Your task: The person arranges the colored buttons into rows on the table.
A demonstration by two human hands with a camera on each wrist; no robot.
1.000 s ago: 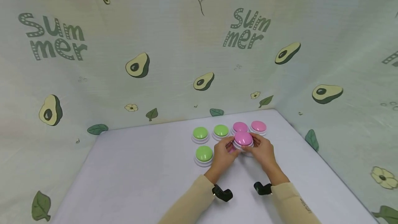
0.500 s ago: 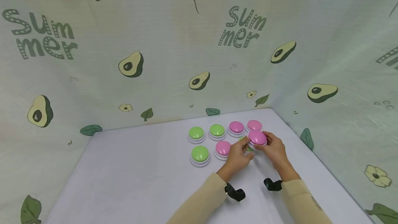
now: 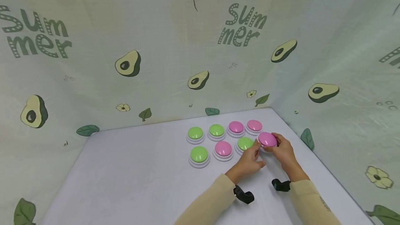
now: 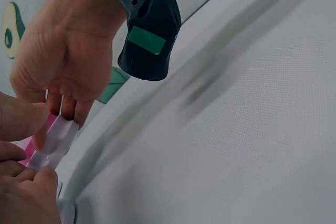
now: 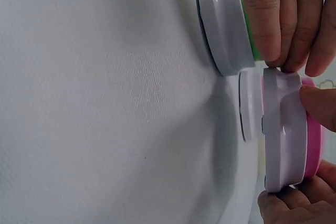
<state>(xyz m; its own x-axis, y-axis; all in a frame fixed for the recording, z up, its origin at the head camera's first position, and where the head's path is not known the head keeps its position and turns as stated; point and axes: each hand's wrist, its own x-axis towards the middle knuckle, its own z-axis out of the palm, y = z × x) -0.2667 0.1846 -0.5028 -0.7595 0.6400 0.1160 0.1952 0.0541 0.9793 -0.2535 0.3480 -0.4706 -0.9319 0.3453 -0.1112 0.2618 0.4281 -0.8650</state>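
Observation:
A pink dome push button [image 3: 267, 139] on a white base is at the right end of the front row. My right hand [image 3: 285, 153] grips it, its thumb on the near side and fingers at the right rim. In the right wrist view the button's white base [image 5: 286, 135] stands clear of the table. The fingertips of my left hand [image 3: 249, 160] touch the button's left rim, fingers extended and thumb apart from it. Left of it, a green push button [image 3: 245, 143] is partly covered by my left fingers.
In the front row are another pink button [image 3: 223, 149] and a green button [image 3: 199, 155]. Behind stand two green buttons [image 3: 195, 133] and two pink ones [image 3: 254, 125]. The white table [image 3: 131, 176] meets an avocado-printed cloth [image 3: 162, 61] at its back and right edges.
Both hands have moved right with the pink button, past the green button, which was hidden a second ago and now shows. The camera view has shifted slightly. The other buttons stay put.

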